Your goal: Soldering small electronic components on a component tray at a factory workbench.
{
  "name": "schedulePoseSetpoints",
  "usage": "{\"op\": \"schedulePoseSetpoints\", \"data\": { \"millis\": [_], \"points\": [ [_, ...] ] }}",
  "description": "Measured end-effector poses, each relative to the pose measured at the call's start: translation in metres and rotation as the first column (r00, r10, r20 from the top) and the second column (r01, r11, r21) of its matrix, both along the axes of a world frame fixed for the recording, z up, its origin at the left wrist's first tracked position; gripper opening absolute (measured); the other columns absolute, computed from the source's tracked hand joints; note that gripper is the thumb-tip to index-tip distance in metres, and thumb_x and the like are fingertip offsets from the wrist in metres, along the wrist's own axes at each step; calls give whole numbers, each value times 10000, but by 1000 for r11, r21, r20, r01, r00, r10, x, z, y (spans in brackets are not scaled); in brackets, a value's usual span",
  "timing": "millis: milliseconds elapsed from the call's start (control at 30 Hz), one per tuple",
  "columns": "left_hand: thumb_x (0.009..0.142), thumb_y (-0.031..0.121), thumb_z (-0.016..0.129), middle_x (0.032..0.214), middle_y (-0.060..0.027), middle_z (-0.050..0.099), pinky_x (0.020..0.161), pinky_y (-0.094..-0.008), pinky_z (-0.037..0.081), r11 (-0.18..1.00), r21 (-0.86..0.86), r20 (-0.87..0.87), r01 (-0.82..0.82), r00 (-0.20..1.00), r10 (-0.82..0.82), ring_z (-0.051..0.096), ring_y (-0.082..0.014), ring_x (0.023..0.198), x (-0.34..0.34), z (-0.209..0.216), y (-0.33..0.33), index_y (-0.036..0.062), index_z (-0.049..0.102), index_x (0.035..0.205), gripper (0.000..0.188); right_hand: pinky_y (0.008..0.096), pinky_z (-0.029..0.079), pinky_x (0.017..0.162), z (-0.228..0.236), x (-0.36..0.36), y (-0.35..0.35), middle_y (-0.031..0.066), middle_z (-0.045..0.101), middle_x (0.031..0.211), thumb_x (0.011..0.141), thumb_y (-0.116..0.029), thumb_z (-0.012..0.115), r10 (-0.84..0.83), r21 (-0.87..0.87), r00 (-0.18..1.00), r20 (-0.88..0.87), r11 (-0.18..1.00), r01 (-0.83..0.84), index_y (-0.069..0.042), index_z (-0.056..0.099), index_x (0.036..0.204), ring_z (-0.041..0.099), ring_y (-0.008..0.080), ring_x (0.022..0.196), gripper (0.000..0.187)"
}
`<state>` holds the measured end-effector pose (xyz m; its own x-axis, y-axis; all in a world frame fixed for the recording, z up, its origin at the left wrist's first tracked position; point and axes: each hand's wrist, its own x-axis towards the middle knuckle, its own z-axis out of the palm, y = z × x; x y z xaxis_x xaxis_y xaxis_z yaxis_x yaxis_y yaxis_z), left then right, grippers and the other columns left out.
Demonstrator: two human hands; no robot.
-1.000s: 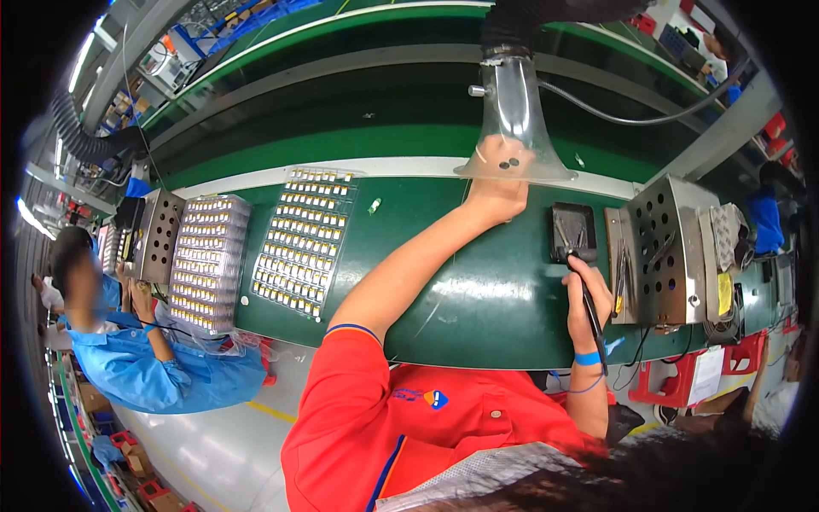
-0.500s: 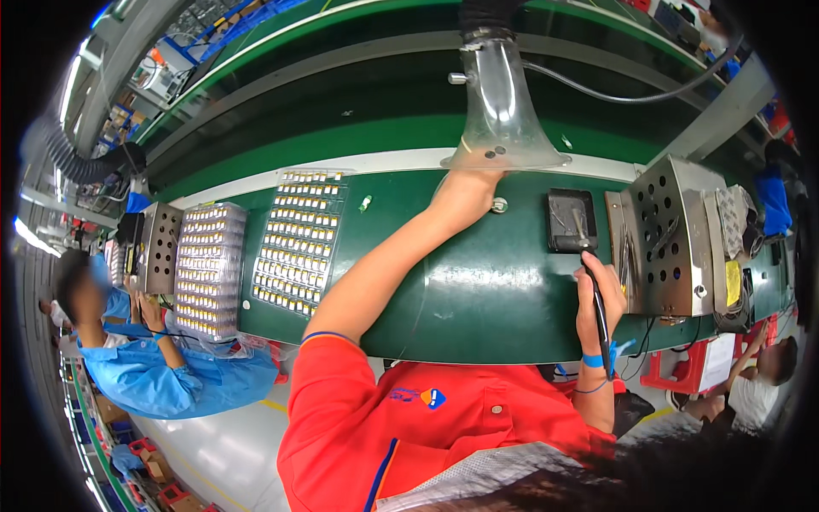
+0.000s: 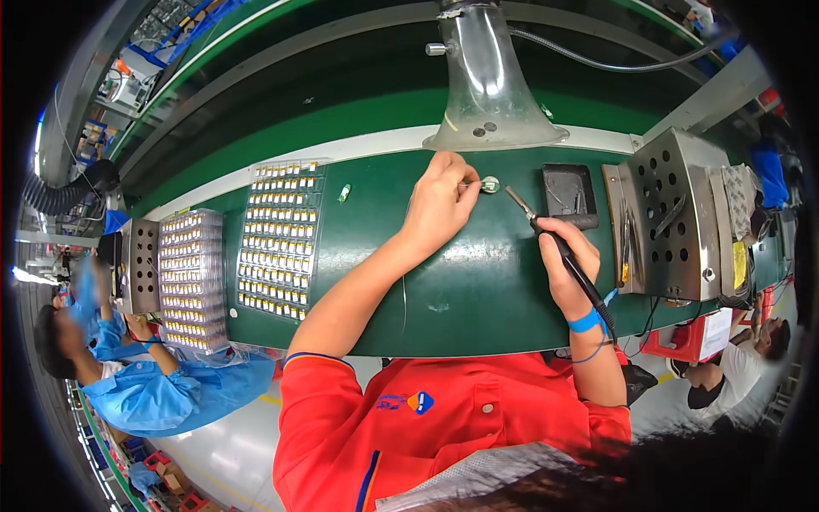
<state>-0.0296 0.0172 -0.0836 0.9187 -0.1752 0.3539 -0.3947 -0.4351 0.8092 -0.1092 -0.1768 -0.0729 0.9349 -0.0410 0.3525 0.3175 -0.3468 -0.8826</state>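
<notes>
My left hand (image 3: pixel 439 203) is closed in a pinch at the far middle of the green bench, its fingertips on a thin wire (image 3: pixel 466 184). Just right of those fingertips lies a small round part (image 3: pixel 490 184) with a bit of green on it. A soldering iron (image 3: pixel 559 241) with a black handle is gripped in my right hand (image 3: pixel 570 264). Its metal tip points up and left, apart from the round part. Behind the tip sits a black square tray (image 3: pixel 553 175). A blue band circles my right wrist.
A clear funnel-shaped hood (image 3: pixel 486 94) hangs beyond my left hand. Left stand a tray of small yellow-and-white parts (image 3: pixel 277 230) and a stack of similar trays (image 3: pixel 192 282). A perforated metal box (image 3: pixel 670 218) stands right, tweezers (image 3: pixel 626 247) beside it. A co-worker in blue (image 3: pixel 175 392) sits left.
My right hand has lifted the soldering iron from the black tray and brought it left, toward the round part. My left hand has drawn out from under the hood to beside that part.
</notes>
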Motion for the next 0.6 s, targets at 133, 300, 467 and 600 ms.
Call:
{"op": "schedulePoseSetpoints", "data": {
  "millis": [133, 300, 467, 600],
  "points": [
    [743, -2, 650, 913, -85, 535, 593, -269, 455, 998, 52, 114, 18, 993, -23, 535, -164, 677, 2, -5, 0, -18, 608, 801, 74, 221, 429, 611, -8, 2, -1, 74, 629, 825, 805, 3, 599, -13, 5, 1000, 15, 1000, 13, 4, 627, 969, 560, 109, 683, 166],
    [736, -5, 651, 929, -89, 541, 624, -283, 472, 994, 110, 121, 22, 992, -36, 557, -203, 751, 4, -9, 1, -21, 605, 800, 80, 214, 415, 596, -9, 4, 0, 61, 616, 810, 825, 3, 575, 12, 2, 1000, -5, 1000, -12, 14, 613, 985, 530, 88, 661, 165],
    [742, -9, 645, 938, -93, 541, 636, -294, 486, 995, 92, 114, 44, 992, -55, 566, -214, 776, 6, -10, -1, -23, 602, 802, 75, 221, 412, 596, -11, 6, -1, 61, 609, 793, 822, 2, 582, 24, -28, 999, 41, 999, -23, 15, 614, 971, 529, 98, 655, 153],
    [743, -15, 646, 940, -93, 538, 636, -297, 488, 994, 103, 126, 47, 990, -60, 567, -216, 776, 6, -11, -1, -22, 600, 807, 79, 228, 412, 594, -9, 6, 0, 65, 607, 785, 819, 0, 585, 25, -58, 999, 33, 998, -23, 14, 618, 962, 530, 108, 648, 147]
  ]
}}
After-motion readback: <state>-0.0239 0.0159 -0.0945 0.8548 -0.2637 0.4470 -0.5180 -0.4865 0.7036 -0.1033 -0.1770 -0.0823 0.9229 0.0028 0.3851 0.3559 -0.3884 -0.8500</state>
